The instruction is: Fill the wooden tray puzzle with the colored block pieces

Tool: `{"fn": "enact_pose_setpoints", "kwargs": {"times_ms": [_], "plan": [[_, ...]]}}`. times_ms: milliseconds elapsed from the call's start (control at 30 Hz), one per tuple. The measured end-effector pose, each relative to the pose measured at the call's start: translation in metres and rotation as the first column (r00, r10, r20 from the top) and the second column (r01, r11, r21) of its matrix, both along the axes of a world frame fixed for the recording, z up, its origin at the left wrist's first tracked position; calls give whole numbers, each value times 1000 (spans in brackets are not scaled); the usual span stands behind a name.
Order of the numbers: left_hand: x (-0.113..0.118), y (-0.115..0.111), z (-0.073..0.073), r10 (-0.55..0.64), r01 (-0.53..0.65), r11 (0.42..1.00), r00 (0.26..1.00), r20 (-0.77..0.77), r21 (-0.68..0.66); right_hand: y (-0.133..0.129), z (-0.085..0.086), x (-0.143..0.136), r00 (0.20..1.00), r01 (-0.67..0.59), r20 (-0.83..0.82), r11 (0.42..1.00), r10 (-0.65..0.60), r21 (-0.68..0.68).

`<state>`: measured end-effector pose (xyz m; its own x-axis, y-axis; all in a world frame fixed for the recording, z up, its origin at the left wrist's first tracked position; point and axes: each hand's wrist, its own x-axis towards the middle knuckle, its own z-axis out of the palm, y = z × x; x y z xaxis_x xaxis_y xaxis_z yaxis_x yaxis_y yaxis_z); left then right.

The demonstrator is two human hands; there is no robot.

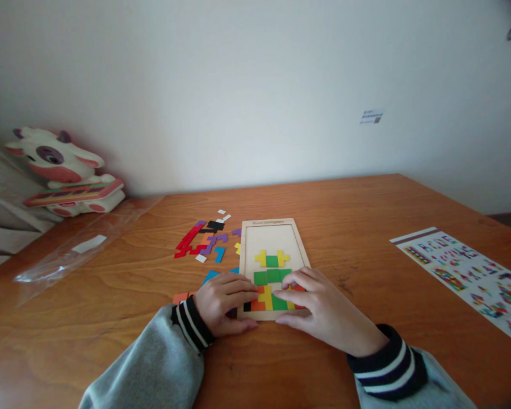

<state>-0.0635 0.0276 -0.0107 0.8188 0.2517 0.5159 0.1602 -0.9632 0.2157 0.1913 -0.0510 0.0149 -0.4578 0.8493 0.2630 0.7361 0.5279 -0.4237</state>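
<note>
A pale wooden puzzle tray (268,220) lies on the table in front of me. Inside it, yellow tiles (260,258) flank a green tile, and a row of green tiles (273,276) sits below. Orange, yellow, green and black tiles fill the near end. My left hand (226,301) rests over the tray's near left corner, its fingers stretched onto the orange tile (258,303) and its thumb by the near edge. Over the near right part, my right hand (310,301) has its fingers apart and bent, fingertips touching the tiles. It hides some of them.
Loose red (190,236), black, purple, blue and white tiles lie left of the tray. Farther left are a clear plastic bag (89,244) and a cow-shaped toy keyboard (74,176). A printed pattern sheet (464,278) lies at right. The wall (255,102) stands behind the table.
</note>
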Motion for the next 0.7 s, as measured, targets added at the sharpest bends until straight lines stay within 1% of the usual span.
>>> {"fn": "enact_pose_setpoints", "kwargs": {"times_ms": [133, 200, 467, 700], "plan": [[-1, 1, -7, 7, -7, 1000, 1000, 6, -14, -1, 0, 1, 997, -19, 76, 1000, 18, 14], [-2, 1, -8, 8, -8, 1000, 1000, 11, -14, -1, -1, 2, 994, -21, 108, 1000, 20, 9], [1, -1, 3, -1, 1, 1000, 1000, -4, 8, -1, -3, 1, 991, 11, 132, 1000, -12, 9], [0, 0, -1, 1, -1, 1000, 1000, 3, 12, -1, -6, 2, 989, 23, 143, 1000, -25, 14]]}}
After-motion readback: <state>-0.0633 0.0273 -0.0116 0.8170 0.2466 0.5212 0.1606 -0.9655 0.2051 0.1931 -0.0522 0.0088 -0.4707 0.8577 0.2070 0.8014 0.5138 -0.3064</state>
